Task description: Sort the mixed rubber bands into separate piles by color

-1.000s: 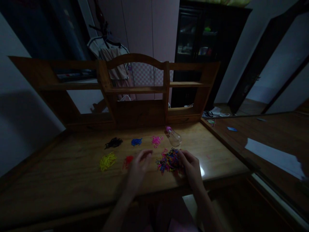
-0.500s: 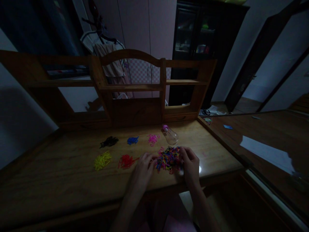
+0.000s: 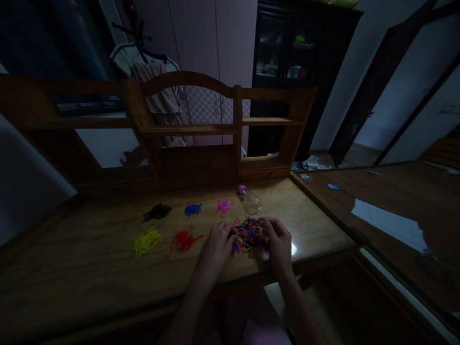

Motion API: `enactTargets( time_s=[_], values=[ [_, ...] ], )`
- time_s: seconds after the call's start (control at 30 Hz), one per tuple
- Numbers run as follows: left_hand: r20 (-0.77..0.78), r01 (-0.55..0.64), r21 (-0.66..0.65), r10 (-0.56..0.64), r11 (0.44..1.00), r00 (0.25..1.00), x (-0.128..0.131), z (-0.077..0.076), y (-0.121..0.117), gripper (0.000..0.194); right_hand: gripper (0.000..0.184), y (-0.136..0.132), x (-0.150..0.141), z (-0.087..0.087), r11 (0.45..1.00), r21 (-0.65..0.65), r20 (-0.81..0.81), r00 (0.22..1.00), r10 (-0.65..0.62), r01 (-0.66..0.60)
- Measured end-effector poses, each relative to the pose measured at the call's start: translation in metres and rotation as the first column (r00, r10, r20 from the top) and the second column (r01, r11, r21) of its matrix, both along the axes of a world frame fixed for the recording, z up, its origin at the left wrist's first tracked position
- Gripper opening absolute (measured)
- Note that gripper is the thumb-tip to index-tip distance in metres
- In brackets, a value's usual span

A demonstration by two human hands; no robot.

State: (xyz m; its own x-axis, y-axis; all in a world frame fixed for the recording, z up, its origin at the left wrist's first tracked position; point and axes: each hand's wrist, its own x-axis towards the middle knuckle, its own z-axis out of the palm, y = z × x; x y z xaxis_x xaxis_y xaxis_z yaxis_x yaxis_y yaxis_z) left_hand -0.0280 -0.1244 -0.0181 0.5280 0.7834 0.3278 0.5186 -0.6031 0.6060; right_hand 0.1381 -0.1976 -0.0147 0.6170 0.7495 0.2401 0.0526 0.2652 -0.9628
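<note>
A mixed heap of small coloured rubber bands [image 3: 249,235] lies near the desk's front edge, between my two hands. My left hand [image 3: 217,243] is at the heap's left side, its fingers bent and closed on the bands there. On the right side, my right hand [image 3: 279,243] pinches bands at the heap's edge with thumb and fingers. Single-colour piles lie to the left and behind: red bands [image 3: 184,241], yellow bands [image 3: 147,241], black bands [image 3: 156,212], blue bands [image 3: 193,209] and pink bands [image 3: 223,207]. The fingertips are partly hidden among the bands.
Just behind the heap lies a clear bottle [image 3: 252,203] with a pink cap, on its side. A wooden shelf unit [image 3: 201,129] stands along the desk's back. To the right, a lower brown surface holds white paper [image 3: 388,223] and a small blue card [image 3: 334,187].
My left hand has moved a little to the right, further into the mixed heap. My right hand stays at the heap's right side. The whole view has shifted slightly.
</note>
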Motion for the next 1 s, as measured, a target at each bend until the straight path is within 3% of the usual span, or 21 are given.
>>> enactTargets(
  time_s=[0.1,0.2,0.3,0.43,0.73,1.0],
  values=[
    [0.099,-0.009,-0.055,0.014,0.998,0.995,0.000,0.001,0.001,0.008,0.030,0.000,0.000,-0.001,1.000,-0.007,0.005,1.000,-0.011,0.011],
    [0.228,0.004,-0.205,0.044,0.979,0.973,0.003,0.004,0.003,0.008,0.030,0.000,0.001,-0.001,1.000,-0.020,-0.006,1.000,0.005,-0.005],
    [0.343,0.011,-0.354,0.119,0.935,0.932,0.005,0.010,0.004,0.011,0.030,0.000,0.000,0.000,1.000,-0.028,-0.005,1.000,0.007,-0.007],
    [0.487,0.081,-0.429,0.156,0.899,0.859,0.007,0.016,0.007,0.015,0.029,-0.001,0.000,0.003,0.999,-0.049,0.011,1.000,0.000,0.000],
    [0.626,0.283,-0.624,0.250,0.728,0.738,0.001,0.000,0.016,0.032,0.030,-0.001,0.000,0.001,0.999,-0.047,0.003,1.000,0.022,-0.022],
    [0.573,0.205,-0.590,0.225,0.781,0.788,0.001,0.005,0.012,0.028,0.027,-0.001,0.000,0.003,0.999,-0.033,0.024,0.999,0.028,-0.027]
  ],
)
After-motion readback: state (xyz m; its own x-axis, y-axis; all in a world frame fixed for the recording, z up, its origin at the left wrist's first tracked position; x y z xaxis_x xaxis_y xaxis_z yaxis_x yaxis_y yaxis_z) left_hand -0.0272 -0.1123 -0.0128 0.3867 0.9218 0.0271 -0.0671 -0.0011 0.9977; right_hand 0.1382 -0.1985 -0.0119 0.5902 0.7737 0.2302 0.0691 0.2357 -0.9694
